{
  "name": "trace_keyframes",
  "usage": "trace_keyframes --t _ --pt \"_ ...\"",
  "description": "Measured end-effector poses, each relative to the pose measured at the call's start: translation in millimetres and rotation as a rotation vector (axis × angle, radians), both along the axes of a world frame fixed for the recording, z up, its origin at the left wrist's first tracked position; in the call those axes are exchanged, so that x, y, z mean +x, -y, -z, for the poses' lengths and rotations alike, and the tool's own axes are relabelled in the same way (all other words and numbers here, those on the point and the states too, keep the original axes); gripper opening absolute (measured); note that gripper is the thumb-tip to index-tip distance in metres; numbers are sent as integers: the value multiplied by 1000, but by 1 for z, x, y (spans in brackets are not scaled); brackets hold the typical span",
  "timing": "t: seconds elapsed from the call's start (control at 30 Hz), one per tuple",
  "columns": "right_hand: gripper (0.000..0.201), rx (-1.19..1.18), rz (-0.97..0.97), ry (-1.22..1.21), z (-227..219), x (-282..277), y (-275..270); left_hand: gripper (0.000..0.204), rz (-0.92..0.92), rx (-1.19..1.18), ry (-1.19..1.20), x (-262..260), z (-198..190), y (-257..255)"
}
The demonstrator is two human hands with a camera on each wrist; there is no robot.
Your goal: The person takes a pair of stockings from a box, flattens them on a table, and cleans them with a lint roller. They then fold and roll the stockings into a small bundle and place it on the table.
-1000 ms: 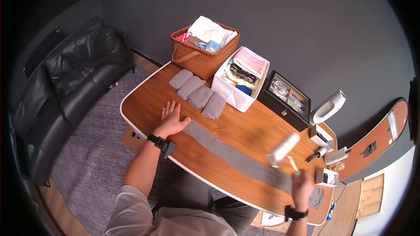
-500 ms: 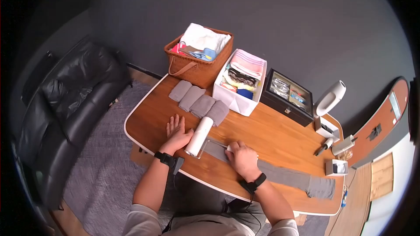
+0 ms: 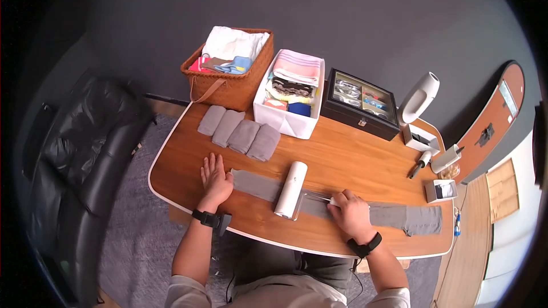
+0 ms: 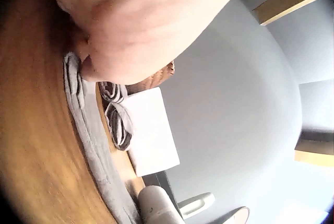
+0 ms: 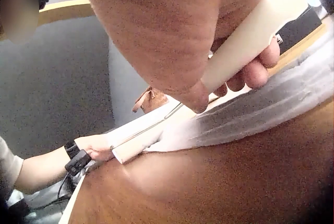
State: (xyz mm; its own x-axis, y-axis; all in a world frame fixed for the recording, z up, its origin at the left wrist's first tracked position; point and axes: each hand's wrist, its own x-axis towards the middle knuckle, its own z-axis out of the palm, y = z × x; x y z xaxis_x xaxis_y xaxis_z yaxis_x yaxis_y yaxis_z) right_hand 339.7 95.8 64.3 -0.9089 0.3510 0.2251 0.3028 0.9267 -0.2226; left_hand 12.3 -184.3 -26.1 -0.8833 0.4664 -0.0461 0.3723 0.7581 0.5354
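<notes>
In the head view, a long grey cloth strip [image 3: 394, 215] lies stretched across the table. My right hand [image 3: 351, 215] grips the white handle [image 5: 245, 46] of a lint roller, fingers curled round it in the right wrist view. The white roll of the lint roller [image 3: 292, 188] lies across the left half of the strip, joined to the handle by a thin metal wire. My left hand [image 3: 216, 179] rests on the table with fingers spread, its thumb at the strip's left end. Several folded grey cloths [image 3: 242, 136] sit in a row beyond the left hand.
At the back stand a brown wicker basket [image 3: 228, 94] of clothes, a white box [image 3: 285, 122] of folded cloths and a black glass-lidded case [image 3: 362, 128]. A second, smaller roller [image 3: 421, 163] and small white boxes are at the right. The white table edge [image 3: 257, 239] runs close to the body.
The right hand swept the lint roller left from the strip's right side, and the roll then moved back rightward along the strip. The left hand stayed at the left end; the head view shifted.
</notes>
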Motion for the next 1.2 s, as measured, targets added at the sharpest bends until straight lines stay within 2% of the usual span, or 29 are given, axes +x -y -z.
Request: trace_keyframes --t 0.03,0.07,0.17,0.2,0.3,0.43,0.53,0.63,0.7,0.83,1.0,1.1,1.2 --pt "24 -7 -7 13 -1 0 0 85 -7 16 9 1 -4 -1" --pt "23 -15 -9 24 -1 -3 2 94 -9 63 28 3 -9 -3" --pt "23 -27 -27 -35 8 -20 10 111 29 -69 59 33 -40 -16" --pt "24 -27 -36 -66 13 -26 13 122 48 -86 64 34 -37 -18" --pt "24 -63 -56 -56 15 -44 23 122 47 -178 42 31 -30 -21" --pt "24 -81 -32 -47 18 -42 24 121 44 -159 71 23 -28 -17" --pt "25 -95 -9 -45 7 -11 8 119 51 -132 71 22 -26 -13" --pt "30 -6 37 -24 7 32 -17 117 51 -114 56 22 -23 -11" --pt "25 -17 82 -16 0 55 -27 116 51 -109 58 23 -25 -10" --pt "28 9 83 11 -12 65 -32 115 52 -96 60 23 -23 -10" --pt "23 26 30 -28 -1 28 -10 112 37 -97 61 23 -24 -10" --pt "23 -55 -23 -54 22 -2 3 111 35 -73 60 17 -14 -7" --pt "21 -27 -87 -87 21 -11 2 110 29 -60 39 13 -10 -4"
